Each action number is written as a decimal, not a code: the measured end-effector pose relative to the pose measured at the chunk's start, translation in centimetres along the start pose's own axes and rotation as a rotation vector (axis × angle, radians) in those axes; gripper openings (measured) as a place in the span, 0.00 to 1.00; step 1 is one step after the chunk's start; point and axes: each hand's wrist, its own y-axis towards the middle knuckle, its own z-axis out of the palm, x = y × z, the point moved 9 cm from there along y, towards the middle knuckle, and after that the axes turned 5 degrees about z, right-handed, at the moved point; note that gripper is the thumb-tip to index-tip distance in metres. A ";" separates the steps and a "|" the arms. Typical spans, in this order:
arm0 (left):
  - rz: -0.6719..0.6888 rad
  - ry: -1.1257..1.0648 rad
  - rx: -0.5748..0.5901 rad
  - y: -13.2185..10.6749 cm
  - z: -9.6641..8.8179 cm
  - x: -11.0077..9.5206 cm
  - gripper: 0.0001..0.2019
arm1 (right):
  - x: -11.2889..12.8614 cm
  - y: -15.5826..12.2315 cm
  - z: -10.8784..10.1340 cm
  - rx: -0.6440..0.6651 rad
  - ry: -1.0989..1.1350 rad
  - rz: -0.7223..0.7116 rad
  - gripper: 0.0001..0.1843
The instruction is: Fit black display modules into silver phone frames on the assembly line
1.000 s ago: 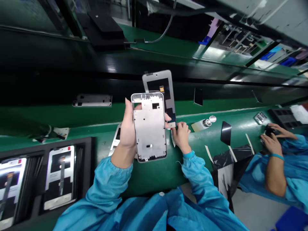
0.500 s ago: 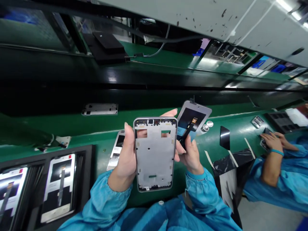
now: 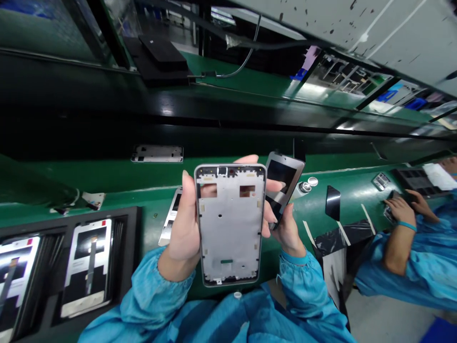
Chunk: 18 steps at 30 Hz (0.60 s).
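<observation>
My left hand (image 3: 183,228) grips a silver phone middle frame (image 3: 230,224) upright in front of me, fingers wrapped behind it and showing through its cut-outs. Just right of it, my right hand (image 3: 287,231) holds a phone screen panel (image 3: 283,183) by its lower end, tilted to the right, its dark glossy face toward me. The panel's left edge sits partly behind the frame. Both hands hover above the green bench (image 3: 228,259).
A black tray (image 3: 71,267) at lower left holds screen panels with flex cables. Another frame (image 3: 157,153) lies on the dark conveyor. A small bottle and cap (image 3: 307,185) stand at right. A co-worker's hands (image 3: 403,209) work at far right. Another panel (image 3: 171,216) lies flat behind my left hand.
The screen panel has turned over in my right hand: its flex-cable side showed before, its dark face shows now. It has drawn closer to the frame, which rose slightly.
</observation>
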 end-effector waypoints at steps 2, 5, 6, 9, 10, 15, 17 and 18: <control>0.074 0.002 -0.114 0.6 -0.8 -1.1 0.39 | -0.4 -0.1 -0.9 -0.015 0.171 0.060 0.38; 0.235 0.034 -0.329 1.3 -2.9 -3.5 0.41 | 0.2 -0.2 -2.4 -0.035 0.273 0.113 0.34; 0.282 0.050 -0.373 1.4 -3.4 -4.2 0.42 | 0.6 -0.2 -2.9 -0.040 0.269 0.127 0.35; 0.358 0.071 -0.408 1.7 -4.3 -5.4 0.43 | 2.6 -0.1 -4.3 -0.093 0.241 0.159 0.36; 0.364 0.066 -0.407 1.7 -4.5 -5.5 0.42 | 3.4 -0.1 -4.9 -0.130 0.242 0.155 0.37; 0.376 0.066 -0.358 1.8 -4.6 -5.3 0.39 | 6.9 0.2 -6.3 -0.255 0.238 0.051 0.34; 0.381 0.080 -0.346 1.8 -4.6 -5.4 0.38 | 7.7 0.4 -6.3 -0.252 0.201 -0.002 0.34; 0.381 0.094 -0.349 1.8 -4.7 -5.4 0.38 | 8.0 0.5 -6.3 -0.252 0.183 -0.032 0.35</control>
